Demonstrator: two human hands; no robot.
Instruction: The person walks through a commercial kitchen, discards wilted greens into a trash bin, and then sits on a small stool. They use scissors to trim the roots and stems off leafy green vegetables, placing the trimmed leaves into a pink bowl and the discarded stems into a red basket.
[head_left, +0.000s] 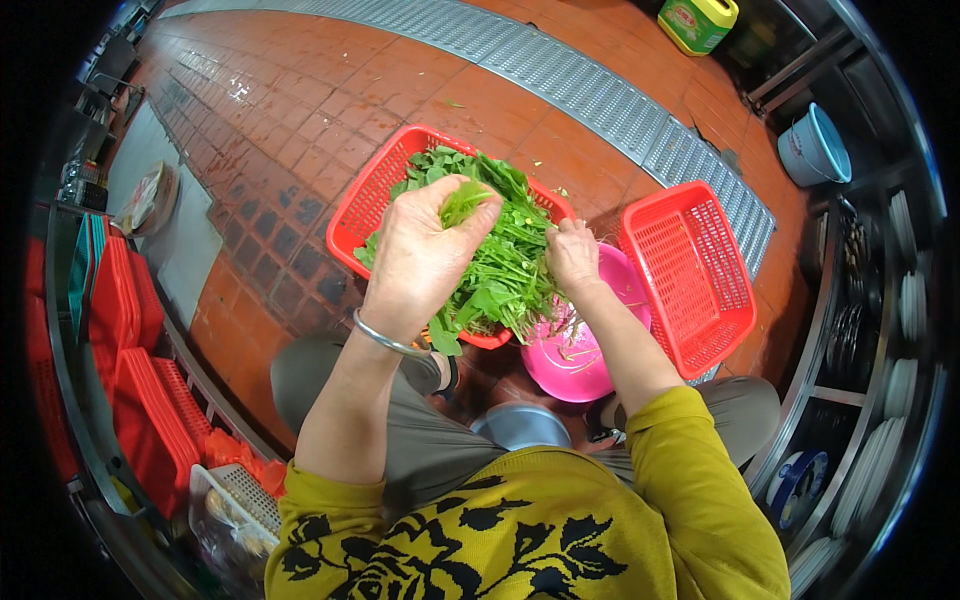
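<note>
My left hand (427, 247) is raised over the heap, its thumb and fingers closed around a small bunch of green leaves (463, 202). Below it, leafy greens (510, 262) with long stems are piled in a red plastic basket (365, 202). My right hand (574, 256) is at the root end of the pile, fingers curled around stems there; its fingertips are partly hidden. Thin roots show beside them. Under my right wrist stands a pink plastic basin (566, 379) with loose roots and stem scraps inside.
Right of the basin, a second red basket (645, 274) rests tilted. A metal drain grate (585, 82) crosses the tiled floor (300, 97). A blue bucket (814, 150) and shelves of plates (870, 472) line the right; stacked red baskets (142, 405) fill the left rack.
</note>
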